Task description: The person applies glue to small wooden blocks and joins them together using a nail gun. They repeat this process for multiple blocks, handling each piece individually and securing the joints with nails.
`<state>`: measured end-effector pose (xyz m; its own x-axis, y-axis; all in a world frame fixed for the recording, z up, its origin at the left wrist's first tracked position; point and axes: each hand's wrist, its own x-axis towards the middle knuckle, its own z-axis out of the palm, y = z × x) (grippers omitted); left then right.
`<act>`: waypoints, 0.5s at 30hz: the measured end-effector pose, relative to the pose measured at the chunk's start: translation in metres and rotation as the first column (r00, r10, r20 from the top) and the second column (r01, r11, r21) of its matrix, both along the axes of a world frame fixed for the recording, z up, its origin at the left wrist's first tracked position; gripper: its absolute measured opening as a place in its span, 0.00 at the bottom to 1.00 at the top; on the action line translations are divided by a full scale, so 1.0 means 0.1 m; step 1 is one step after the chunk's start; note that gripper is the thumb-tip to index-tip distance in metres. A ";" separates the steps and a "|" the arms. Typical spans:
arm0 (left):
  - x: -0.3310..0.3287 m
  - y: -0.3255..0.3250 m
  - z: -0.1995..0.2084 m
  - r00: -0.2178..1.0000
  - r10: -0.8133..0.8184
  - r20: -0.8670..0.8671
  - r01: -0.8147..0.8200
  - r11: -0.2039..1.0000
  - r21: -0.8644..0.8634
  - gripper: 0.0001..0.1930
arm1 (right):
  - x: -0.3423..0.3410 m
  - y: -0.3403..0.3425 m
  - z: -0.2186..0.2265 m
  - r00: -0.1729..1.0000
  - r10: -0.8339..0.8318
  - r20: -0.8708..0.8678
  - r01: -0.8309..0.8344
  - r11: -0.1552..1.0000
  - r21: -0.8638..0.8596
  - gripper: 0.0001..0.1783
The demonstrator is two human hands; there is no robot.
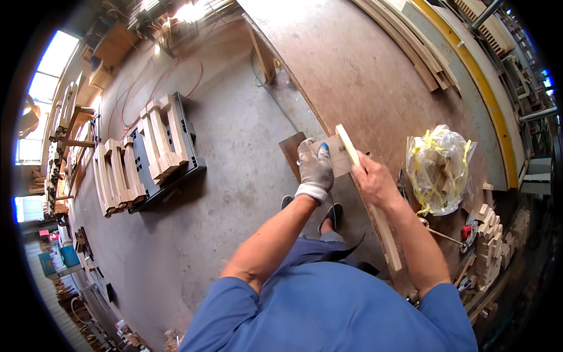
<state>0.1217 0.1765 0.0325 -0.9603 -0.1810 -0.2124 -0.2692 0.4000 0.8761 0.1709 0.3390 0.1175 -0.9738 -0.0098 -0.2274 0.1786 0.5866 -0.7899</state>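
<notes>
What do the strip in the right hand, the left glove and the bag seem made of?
Strip: likely bare wood, pale and matte. Glove: probably matte knit fabric, judging by its soft white cuff; coating unclear. Bag: apparently plastic film, crinkled, glossy, clear.

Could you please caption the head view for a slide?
At a workbench, the gloved left hand holds a flat wooden board, the bare right hand a narrow wooden strip.

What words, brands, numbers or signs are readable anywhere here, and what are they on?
None can be read.
Wooden piece being held: no lettering visible.
Clear plastic bag at the right: no legible text.
Small red item at the far left: a pale mark, too small to make out.
</notes>
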 end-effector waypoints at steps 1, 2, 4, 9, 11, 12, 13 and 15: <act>-0.01 0.00 0.01 1.000 0.015 0.001 -0.015 1.000 -0.004 0.21 | 0.17 0.01 0.02 1.000 0.002 0.015 -0.003 1.000 0.027 0.24; -0.02 -0.07 -0.13 0.996 0.027 -0.081 -0.027 1.000 0.003 0.20 | 0.36 0.00 0.05 1.000 0.009 0.020 -0.010 0.999 0.053 0.25; -0.06 -0.12 -0.09 0.994 -0.009 -0.110 0.007 1.000 -0.019 0.19 | 0.92 0.15 -0.16 0.986 0.012 0.167 -0.025 0.997 0.073 0.24; -0.07 -0.10 -0.09 0.992 -0.057 -0.115 0.053 0.998 -0.041 0.19 | 1.74 0.33 0.12 0.926 -0.235 0.295 0.246 0.969 -0.003 0.27; -0.13 -0.12 -0.18 0.996 -0.039 -0.082 0.039 0.999 0.005 0.20 | 2.07 0.46 0.02 0.953 -0.208 0.220 0.206 0.978 0.032 0.27; -0.16 -0.11 -0.18 0.996 -0.064 -0.056 0.061 0.997 -0.043 0.25 | 2.32 0.54 -0.05 0.959 -0.206 0.192 0.200 0.978 0.054 0.27; -0.17 -0.13 -0.21 0.996 -0.084 -0.021 0.081 0.992 -0.092 0.30 | 2.55 0.57 -0.08 0.955 -0.204 0.214 0.198 0.979 0.046 0.27; -0.22 -0.22 -0.30 0.984 -0.140 -0.106 0.125 0.982 -0.142 0.39 | 3.03 0.58 -0.15 0.894 -0.326 0.307 0.325 0.944 0.056 0.26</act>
<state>0.0993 0.1548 0.0021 -0.9942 -0.0701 -0.0818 -0.1068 0.5415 0.8339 0.4743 0.3968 0.1023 -0.8035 0.2970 -0.5159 0.5941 0.4557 -0.6629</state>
